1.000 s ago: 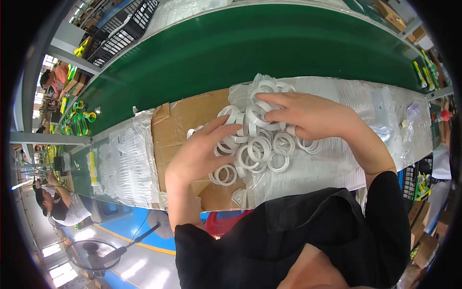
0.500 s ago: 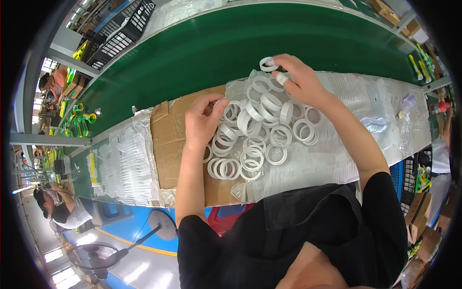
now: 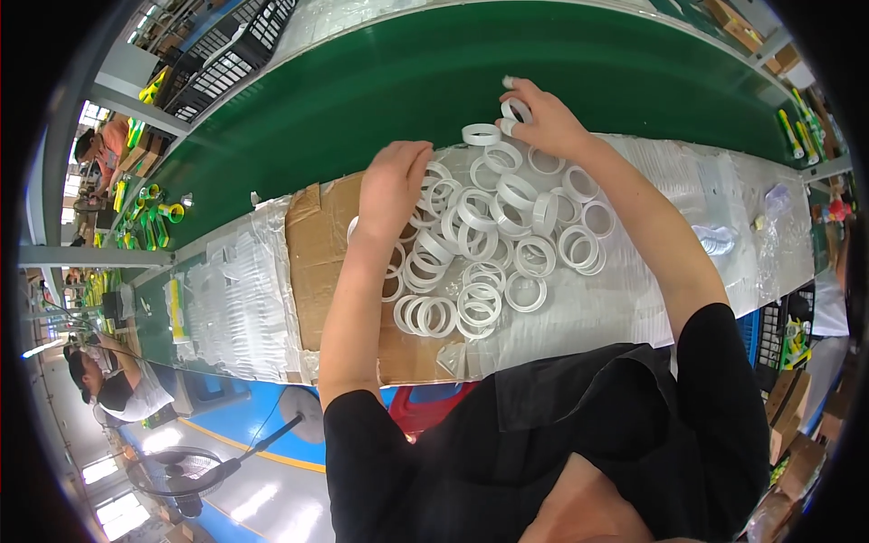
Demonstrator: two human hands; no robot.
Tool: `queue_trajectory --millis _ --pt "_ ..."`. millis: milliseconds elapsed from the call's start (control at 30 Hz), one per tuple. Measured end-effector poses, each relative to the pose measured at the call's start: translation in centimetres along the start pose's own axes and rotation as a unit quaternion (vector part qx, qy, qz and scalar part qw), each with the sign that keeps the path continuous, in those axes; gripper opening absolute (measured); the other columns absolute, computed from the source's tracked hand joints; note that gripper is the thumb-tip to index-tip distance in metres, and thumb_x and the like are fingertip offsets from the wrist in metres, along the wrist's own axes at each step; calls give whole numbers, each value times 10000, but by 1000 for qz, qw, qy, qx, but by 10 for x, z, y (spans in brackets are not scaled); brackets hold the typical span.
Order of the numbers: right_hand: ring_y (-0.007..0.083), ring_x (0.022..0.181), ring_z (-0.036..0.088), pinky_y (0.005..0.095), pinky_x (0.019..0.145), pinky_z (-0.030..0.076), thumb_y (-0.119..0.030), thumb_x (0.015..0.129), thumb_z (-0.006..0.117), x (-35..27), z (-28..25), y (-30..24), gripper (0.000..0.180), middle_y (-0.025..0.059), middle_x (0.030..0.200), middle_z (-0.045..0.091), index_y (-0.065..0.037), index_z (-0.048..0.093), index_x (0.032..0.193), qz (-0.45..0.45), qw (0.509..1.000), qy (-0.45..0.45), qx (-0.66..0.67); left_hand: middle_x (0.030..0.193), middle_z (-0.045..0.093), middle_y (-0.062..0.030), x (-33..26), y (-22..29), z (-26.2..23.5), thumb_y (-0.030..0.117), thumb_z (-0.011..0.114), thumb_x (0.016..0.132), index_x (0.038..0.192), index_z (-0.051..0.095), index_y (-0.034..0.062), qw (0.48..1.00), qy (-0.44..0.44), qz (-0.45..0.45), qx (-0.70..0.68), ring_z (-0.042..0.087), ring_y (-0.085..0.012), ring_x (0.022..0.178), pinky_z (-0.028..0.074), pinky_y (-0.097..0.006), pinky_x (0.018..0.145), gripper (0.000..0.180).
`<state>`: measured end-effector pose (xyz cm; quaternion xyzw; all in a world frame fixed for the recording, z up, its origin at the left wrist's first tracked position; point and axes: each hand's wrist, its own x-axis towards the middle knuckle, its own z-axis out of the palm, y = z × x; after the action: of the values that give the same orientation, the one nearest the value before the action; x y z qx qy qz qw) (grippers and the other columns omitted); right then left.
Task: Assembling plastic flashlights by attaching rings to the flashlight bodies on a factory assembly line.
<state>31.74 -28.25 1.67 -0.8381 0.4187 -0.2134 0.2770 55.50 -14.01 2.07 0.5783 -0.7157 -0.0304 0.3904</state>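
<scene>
White, plastic-looking rings (image 3: 475,223) lie in a loose heap at the middle of the head view, some flat, others tilted against one another. They rest partly on a brown cardboard sheet (image 3: 315,233) and partly on a clear, ribbed plastic covering (image 3: 634,195), with a broad green work surface (image 3: 299,118) beyond. At the heap's far edge, the right hand (image 3: 552,125) appears to pinch one narrow white ring (image 3: 509,111) between thumb and fingers, its index finger stretched out past it. Just beside the thumb sits a short white hoop (image 3: 481,139). The left hand (image 3: 393,192) is over the heap's left edge, fingers together; its palm side is hidden, so I cannot tell whether it grips anything.

For good handling, a light pinch on the rim should be enough; squeezing hard might make a smooth ring slip. Lifting the uppermost ones first would probably spare the leaning ones a slide. A low left palm could fence strays.
</scene>
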Motion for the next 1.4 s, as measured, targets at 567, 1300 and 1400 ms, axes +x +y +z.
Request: queue_trajectory --millis 567,1300,1400 --pt "323 1074 591 390 937 451 -206 967 519 -87 -4 -28 298 156 1131 635 -36 592 1199 -181 967 -70 162 929 681 -123 12 27 13 183 533 976 972 706 1 966 -215 -32 -139 628 -223 873 473 -327 806 251" --pt "178 872 648 315 753 523 -38 858 621 -302 -195 144 263 93 994 638 -28 581 1118 57 843 523 114 980 684 -114 101 187 50 22 651 873 972 679 -17 977 -144 91 -126 639 -204 882 497 -291 794 109" --pt "211 856 651 319 759 523 -56 810 650 -351 -242 219 263 128 1004 654 -37 636 1072 193 795 573 49 953 673 -76 137 263 131 26 681 861 1010 682 4 946 -190 205 -164 613 -126 821 487 -239 746 150"
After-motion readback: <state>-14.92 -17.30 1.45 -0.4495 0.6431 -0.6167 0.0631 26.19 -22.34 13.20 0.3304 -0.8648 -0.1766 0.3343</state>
